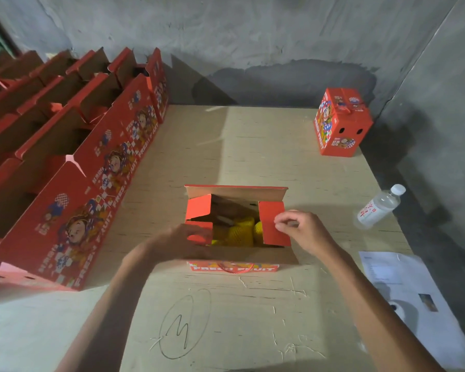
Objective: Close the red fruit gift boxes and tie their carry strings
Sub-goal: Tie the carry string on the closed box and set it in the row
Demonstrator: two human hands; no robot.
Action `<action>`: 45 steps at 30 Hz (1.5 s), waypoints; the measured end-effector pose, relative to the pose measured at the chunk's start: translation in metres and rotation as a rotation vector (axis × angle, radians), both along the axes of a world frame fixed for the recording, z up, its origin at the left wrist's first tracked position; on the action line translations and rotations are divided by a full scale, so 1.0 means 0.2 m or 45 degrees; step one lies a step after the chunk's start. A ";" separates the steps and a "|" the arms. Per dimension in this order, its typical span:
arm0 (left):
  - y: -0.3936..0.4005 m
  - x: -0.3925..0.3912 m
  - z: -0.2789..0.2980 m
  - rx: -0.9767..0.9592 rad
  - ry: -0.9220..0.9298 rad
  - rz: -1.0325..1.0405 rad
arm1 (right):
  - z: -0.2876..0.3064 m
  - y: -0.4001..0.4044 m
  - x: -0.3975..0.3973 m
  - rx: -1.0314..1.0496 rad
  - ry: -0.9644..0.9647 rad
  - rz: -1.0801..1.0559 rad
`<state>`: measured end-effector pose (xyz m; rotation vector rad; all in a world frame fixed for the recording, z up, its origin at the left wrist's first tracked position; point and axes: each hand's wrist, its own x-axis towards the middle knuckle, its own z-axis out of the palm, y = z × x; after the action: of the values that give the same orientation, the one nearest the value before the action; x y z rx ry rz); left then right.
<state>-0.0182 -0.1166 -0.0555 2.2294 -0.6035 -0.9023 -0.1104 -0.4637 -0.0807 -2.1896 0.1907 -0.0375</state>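
An open red fruit gift box stands in the middle of the table, with yellow fruit in foam netting showing inside. My right hand pinches the edge of the right side flap, which is folded partly inward. My left hand, blurred, rests on the left side flap at the box's near left corner. The far flap stands up. A red carry string hangs on the box's front face.
A closed, tied red box stands at the table's far right. Rows of open red boxes line the left side. A water bottle lies at the right edge, with printed papers nearer me.
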 end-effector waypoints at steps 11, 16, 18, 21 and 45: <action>-0.29 -0.30 -0.38 0.145 -1.380 0.465 | -0.14 0.23 0.09 -0.571 -0.364 -0.348; -0.30 -0.25 -0.39 -0.119 -1.358 0.595 | -0.17 0.28 0.11 -0.326 -0.465 -0.350; -0.31 -0.21 -0.35 -0.255 -1.265 0.772 | -0.16 0.29 0.11 -0.297 -0.519 -0.446; -0.34 -0.10 -0.28 -0.282 -0.901 1.146 | -0.17 0.28 0.12 -0.416 -0.603 -0.487; -0.13 0.06 -0.24 -0.330 -0.879 0.523 | -0.15 0.21 0.07 -0.324 -0.400 -0.263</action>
<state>-0.0053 -0.1434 -0.1028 2.2719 -0.4884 0.1635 -0.0957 -0.4215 -0.1114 -2.3713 0.2429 -0.5446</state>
